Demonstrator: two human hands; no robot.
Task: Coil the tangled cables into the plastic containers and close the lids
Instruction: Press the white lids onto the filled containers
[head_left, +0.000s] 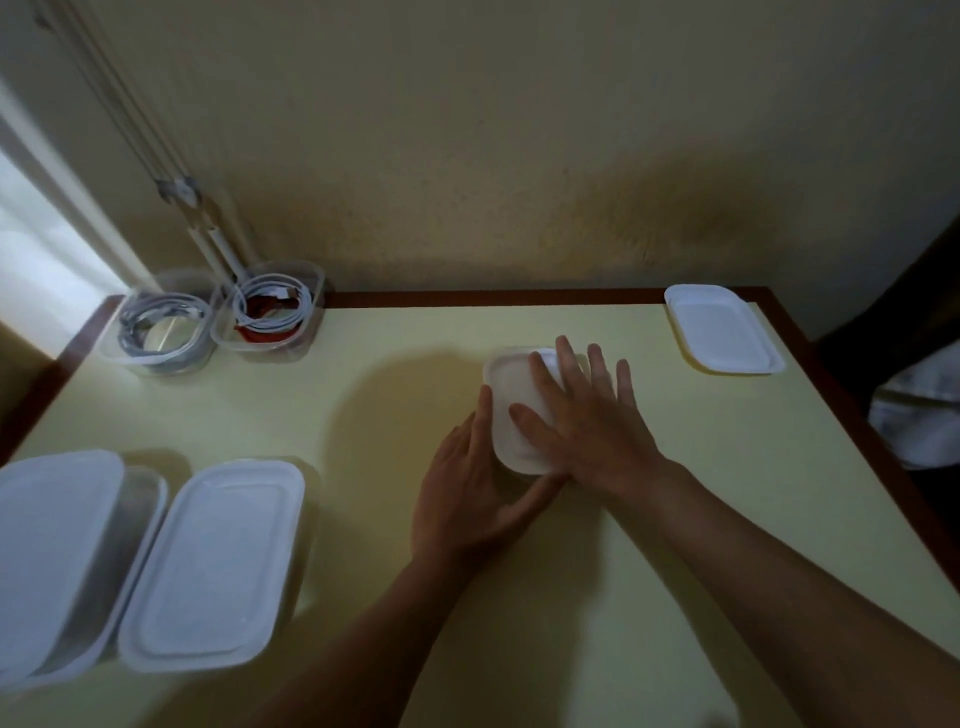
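Note:
A small plastic container with a white lid (511, 387) sits at the middle of the yellow table (675, 467). My right hand (576, 415) lies flat on the lid with straight fingers, pressing it. My left hand (470, 488) rests against the container's left and near side, fingers straight. At the far left stand two open clear containers: one (156, 332) holds a coiled grey cable, the other (270, 314) a coiled white cable over something red. A loose white lid (724, 330) lies at the far right.
Two larger containers with white lids stand at the near left, one (215, 561) beside the other (52, 556). The wall runs along the table's far edge. White cords (208, 239) hang down behind the open containers. Dark things lie beyond the right edge.

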